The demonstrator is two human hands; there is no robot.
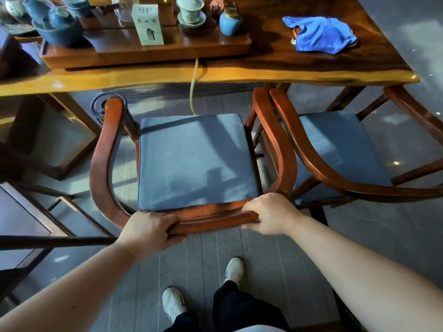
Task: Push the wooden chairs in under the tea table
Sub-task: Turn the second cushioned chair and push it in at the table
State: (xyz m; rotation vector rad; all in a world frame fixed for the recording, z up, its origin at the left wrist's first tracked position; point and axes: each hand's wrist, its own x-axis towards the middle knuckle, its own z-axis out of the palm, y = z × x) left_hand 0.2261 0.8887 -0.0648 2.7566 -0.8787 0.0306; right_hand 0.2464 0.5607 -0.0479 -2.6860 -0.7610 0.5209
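A wooden chair point(103, 152) with a curved red-brown back rail and a grey-blue seat cushion point(194, 159) stands in front of me, facing the tea table point(239, 73). My left hand point(148, 232) grips the back rail left of its middle, and my right hand point(271, 214) grips it on the right. The seat's front edge lies just short of the table's edge. A second wooden chair point(318, 164) of the same kind stands close beside it on the right, its front tucked slightly under the table.
On the table sit a wooden tea tray point(148, 53) with blue cups, a lidded bowl and a card, plus a blue cloth point(321, 34). A yellowish hose point(193, 89) hangs off the table edge. Dark furniture frames point(48, 212) stand left. My feet are on grey tiles.
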